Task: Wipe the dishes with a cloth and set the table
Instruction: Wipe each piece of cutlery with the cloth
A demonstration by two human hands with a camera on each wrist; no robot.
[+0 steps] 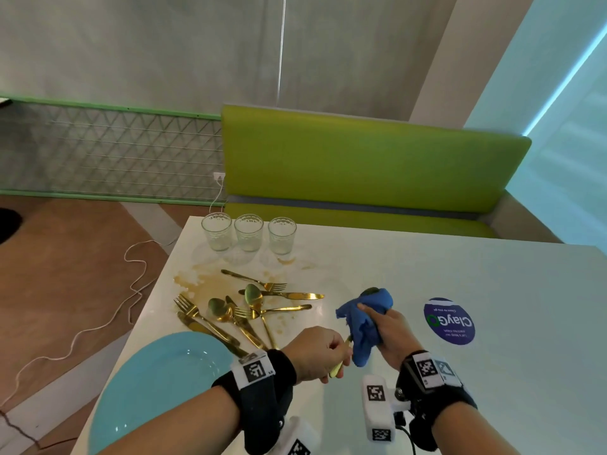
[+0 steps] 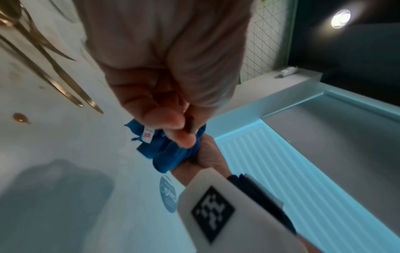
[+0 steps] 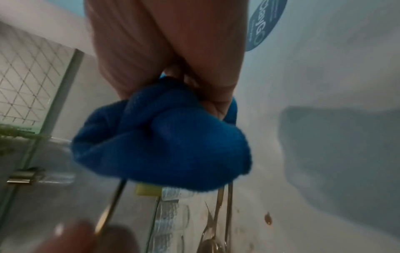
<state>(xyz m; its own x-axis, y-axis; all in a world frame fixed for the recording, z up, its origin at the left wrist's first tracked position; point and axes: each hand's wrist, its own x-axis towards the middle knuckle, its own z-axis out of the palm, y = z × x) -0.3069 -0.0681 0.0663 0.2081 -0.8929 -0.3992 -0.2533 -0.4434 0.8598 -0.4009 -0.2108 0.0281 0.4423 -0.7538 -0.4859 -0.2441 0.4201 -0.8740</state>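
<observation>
while both forearms reach in from 6 o'clock of the head view, the left hand (image 1: 320, 351) sits low with knuckles up, fingers curled and pinching the thin end of a gold utensil handle (image 1: 338, 364), whose far end runs into the blue cloth (image 1: 364, 318). the right hand (image 1: 389, 326) stands at about 3 o'clock of the left one, fingers wrapped round the bunched cloth, squeezing it about the utensil; a dark rounded tip shows at the cloth's 12 o'clock edge, too small to say whether it is a spoon bowl. both hands are above the white table (image 1: 460, 274), not resting on it. the cloth is soft, nubbly microfibre, crumpled into folds, with a small white tag seen in the left wrist view. at 10 o'clock of the left hand lies a loose heap of gold cutlery (image 1: 249, 310), shiny metal forks, spoons and knives crossing each other, on a brownish spill (image 1: 200, 280) that stains the smooth tabletop. a round, glossy light-blue plate (image 1: 157, 382) lies at 9 o'clock of the left wrist, at the table's near left edge. three clear, textured glasses (image 1: 248, 232) stand upright in a row at the far edge, near 11 o'clock. a round purple sticker (image 1: 449, 320) lies flat on the table at 3 o'clock of the right hand.
</observation>
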